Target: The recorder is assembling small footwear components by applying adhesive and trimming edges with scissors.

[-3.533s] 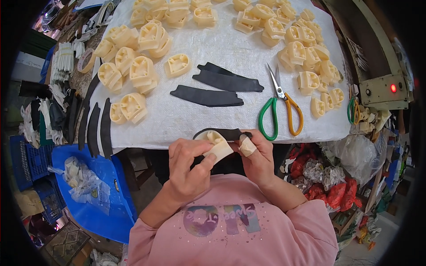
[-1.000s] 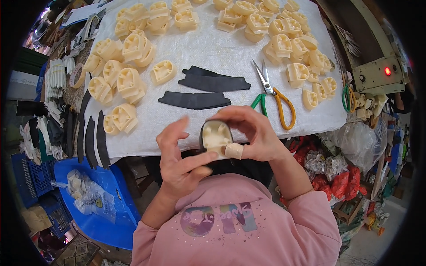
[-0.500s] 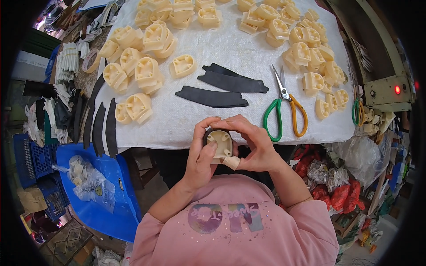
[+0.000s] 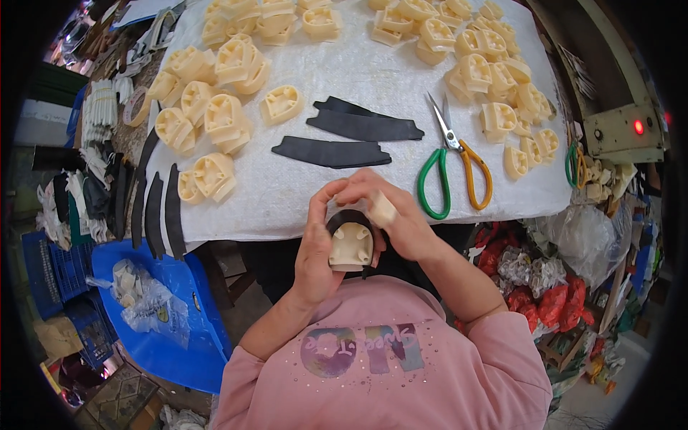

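Note:
In front of my chest I hold a cream D-shaped plastic heel block [image 4: 351,247], its hollow side with inner posts facing up. A black strip [image 4: 349,216] curves round its rounded edge. My left hand [image 4: 315,247] is closed round the block from the left, with fingertips showing at its right side. Over the far end, my right hand [image 4: 394,215] has bent fingers, smeared by motion, close to the left fingertips. At its thumb is a small cream sleeve-like piece [image 4: 382,209]; whether it is worn or held, I cannot tell.
Flat black strips [image 4: 331,152] lie on the white-covered table [image 4: 287,208]. Scissors [image 4: 450,140] with green and orange handles rest to the right. Heel blocks [image 4: 229,122] are piled left and right. More strips [image 4: 174,211] hang over the left edge, above a blue chair [image 4: 165,337].
My right hand has moved up and away from the block's near right corner to its far end. The left thumb has come off the block's hollow, which now shows fully.

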Demonstrator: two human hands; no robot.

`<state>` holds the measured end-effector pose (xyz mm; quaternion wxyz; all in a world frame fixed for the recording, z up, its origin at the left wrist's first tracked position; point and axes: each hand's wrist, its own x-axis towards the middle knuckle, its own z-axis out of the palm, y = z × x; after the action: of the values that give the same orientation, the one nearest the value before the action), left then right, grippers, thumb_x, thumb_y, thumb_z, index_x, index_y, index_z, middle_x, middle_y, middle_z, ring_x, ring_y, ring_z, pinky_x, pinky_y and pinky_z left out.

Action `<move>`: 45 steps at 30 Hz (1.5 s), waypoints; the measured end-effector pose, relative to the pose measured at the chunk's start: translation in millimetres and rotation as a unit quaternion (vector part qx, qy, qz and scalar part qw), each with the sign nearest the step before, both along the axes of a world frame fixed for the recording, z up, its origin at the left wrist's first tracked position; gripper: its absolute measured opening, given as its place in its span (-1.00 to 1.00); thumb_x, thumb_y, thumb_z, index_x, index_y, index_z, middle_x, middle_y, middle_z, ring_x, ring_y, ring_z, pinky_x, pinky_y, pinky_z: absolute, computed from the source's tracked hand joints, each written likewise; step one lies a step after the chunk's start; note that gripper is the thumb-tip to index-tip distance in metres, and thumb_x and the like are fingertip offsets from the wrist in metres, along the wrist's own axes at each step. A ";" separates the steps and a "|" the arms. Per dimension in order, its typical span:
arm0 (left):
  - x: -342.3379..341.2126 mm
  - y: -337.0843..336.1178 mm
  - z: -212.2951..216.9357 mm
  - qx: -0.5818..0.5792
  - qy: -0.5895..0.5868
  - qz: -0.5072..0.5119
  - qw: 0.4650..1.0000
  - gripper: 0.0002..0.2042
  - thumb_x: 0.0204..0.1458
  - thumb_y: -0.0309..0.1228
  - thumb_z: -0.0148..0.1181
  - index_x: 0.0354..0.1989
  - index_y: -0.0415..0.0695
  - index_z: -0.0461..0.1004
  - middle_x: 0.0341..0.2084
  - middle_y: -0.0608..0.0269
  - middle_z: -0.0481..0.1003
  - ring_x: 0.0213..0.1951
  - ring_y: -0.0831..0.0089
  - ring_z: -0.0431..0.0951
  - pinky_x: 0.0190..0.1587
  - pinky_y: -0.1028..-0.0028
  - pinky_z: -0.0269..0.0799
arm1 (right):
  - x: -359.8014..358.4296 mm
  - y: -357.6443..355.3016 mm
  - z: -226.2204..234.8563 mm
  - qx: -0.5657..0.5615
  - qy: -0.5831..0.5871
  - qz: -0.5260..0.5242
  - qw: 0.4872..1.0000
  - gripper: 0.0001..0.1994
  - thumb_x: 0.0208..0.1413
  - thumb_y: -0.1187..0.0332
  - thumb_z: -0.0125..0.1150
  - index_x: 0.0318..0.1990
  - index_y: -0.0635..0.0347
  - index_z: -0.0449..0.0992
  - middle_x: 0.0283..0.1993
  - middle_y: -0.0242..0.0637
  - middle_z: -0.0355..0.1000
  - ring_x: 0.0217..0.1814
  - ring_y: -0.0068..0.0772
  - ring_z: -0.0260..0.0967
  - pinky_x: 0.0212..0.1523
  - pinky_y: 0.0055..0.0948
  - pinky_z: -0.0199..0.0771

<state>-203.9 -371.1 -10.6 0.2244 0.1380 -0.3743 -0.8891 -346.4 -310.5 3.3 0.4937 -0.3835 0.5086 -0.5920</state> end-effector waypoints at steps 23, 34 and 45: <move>-11.1 -0.1 14.4 -0.003 -0.057 0.178 0.982 -0.63 0.16 -0.29 -0.17 0.11 -0.16 0.15 -0.26 0.24 0.34 -0.26 0.59 0.38 -0.22 0.56 0.35 | 30.0 3.4 -27.7 -0.154 0.060 0.004 0.986 -0.56 0.21 0.31 -0.17 0.22 0.24 0.12 0.20 -0.06 0.10 0.25 -0.09 0.05 0.24 -0.28 0.02; -10.2 -1.2 17.3 0.031 -0.011 0.154 0.987 -0.32 0.14 0.09 -0.18 0.32 0.00 -0.20 -0.18 0.14 0.37 -0.17 0.40 0.44 -0.05 0.42 0.37 | 10.7 4.7 -11.0 -0.057 0.126 -0.045 0.989 -0.53 0.17 0.19 0.02 0.18 0.18 0.23 0.02 -0.10 0.16 0.08 -0.18 0.15 0.07 -0.36 0.19; 1.7 -19.5 9.4 -0.470 -0.215 0.083 0.852 -0.24 -0.04 -0.07 0.23 0.19 -0.36 0.06 -0.08 -0.04 0.25 -0.14 0.21 0.37 -0.04 0.32 0.30 | 1.6 4.0 -4.4 0.017 0.000 -0.065 0.998 -0.58 0.02 0.33 0.24 0.00 0.33 0.31 -0.36 -0.29 0.39 -0.33 -0.65 0.34 -0.39 -0.60 0.36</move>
<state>-202.2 -390.5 -1.1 0.2494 0.2341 -0.7736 -0.5334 -344.8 -306.4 -1.1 0.4605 -0.3412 0.5429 -0.6138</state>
